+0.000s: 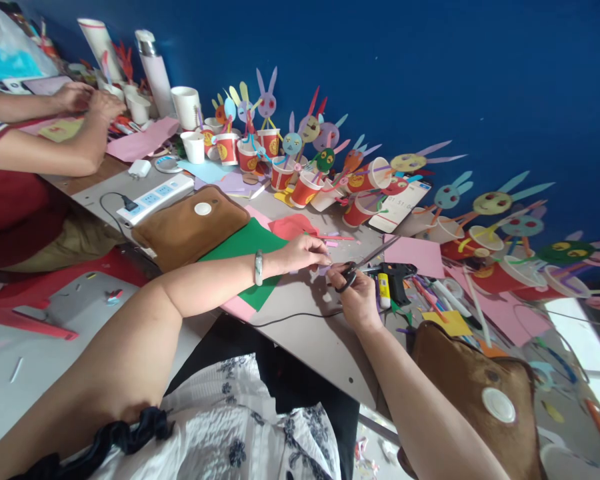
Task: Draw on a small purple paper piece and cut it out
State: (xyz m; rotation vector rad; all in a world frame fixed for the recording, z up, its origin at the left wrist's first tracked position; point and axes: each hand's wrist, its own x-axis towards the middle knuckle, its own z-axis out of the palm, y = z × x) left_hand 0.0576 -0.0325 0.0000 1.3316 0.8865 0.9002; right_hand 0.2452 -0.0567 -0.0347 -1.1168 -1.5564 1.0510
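My right hand (359,299) grips a pair of scissors (375,253) by the dark handles, the blades pointing up and to the right. Close beside it, my left hand (307,253) is closed in a pinch. Whatever lies between its fingertips is too small to make out, though a bit of purple shows just below them. Under my left wrist lies a sheet of green paper (245,243), with red paper (295,227) behind it. A yellow glue stick (384,291) and a black glue gun (399,280) rest right of the scissors.
Paper cups with rabbit-faced figures (307,190) line the wall side. A phone (400,205) leans among them. Brown pouches (193,227) and a power strip (155,199) occupy the table; a black cable (300,317) crosses near its front. At left, another person's hands (93,100) are busy.
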